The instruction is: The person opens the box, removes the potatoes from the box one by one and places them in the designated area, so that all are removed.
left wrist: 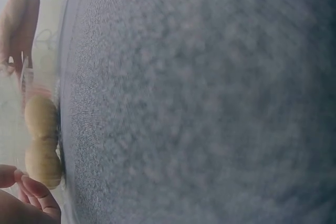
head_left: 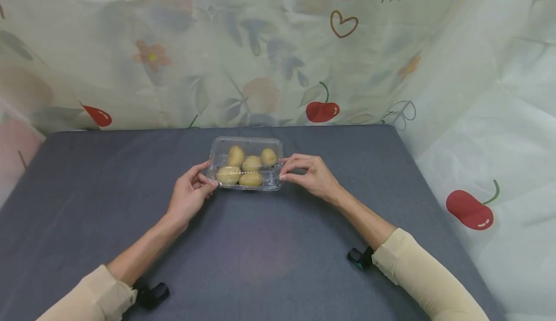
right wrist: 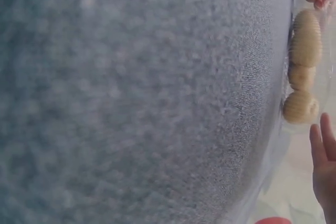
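Clear plastic container [head_left: 271, 179] of potatoes [head_left: 251, 179] sits near the far edge of the grey table [head_left: 260, 244]. The left hand [head_left: 188, 193] grips its near left corner; the right hand [head_left: 316, 176] pinches its right edge, fingers nearly together.

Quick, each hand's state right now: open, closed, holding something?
Left hand: closed, pinching the near left corner of the clear container.
Right hand: fingers at the container's right edge; whether it grips cannot be told.
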`<state>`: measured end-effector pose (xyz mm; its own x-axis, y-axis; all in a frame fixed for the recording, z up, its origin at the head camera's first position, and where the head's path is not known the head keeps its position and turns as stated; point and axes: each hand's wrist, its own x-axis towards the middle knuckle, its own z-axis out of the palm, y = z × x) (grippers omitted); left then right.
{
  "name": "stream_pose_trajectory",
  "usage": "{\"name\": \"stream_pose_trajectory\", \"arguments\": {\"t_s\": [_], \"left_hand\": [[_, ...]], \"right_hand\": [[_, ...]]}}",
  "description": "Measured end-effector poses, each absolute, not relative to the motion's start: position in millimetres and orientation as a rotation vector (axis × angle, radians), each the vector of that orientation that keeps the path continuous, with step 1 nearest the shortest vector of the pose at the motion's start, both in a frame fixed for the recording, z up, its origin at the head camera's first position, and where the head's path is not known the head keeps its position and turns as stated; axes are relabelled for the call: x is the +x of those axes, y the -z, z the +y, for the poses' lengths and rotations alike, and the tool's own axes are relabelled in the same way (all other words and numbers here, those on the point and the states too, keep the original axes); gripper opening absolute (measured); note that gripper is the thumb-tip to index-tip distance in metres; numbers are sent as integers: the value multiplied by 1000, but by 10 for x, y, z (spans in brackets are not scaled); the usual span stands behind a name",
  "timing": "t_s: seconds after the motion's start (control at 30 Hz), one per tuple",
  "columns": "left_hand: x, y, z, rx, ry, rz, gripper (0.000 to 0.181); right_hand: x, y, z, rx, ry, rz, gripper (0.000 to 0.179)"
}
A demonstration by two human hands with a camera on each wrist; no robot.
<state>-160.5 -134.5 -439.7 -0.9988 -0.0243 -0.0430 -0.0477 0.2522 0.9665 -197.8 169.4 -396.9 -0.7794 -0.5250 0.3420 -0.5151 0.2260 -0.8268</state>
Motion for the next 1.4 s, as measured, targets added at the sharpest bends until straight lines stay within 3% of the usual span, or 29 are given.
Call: {"name": "stream_pose_trajectory", "arguments": {"t_s": [0.83, 1.1, 1.4], "left_hand": [[-1578, 4380, -1291, -189, -1983, 2389, 55], [-1567, 4364, -1279, -197, -1979, 2394, 56], [-1578, 4373, -1260, -207, -1993, 2404, 55]], "right_hand": [[-2031, 3969, 1696, -1000, 1770, 2318, 3], [-2159, 4234, 1728, -983, 1862, 2188, 4], [-2014, 3979, 1672, -1029, 1759, 2426, 6]]}}
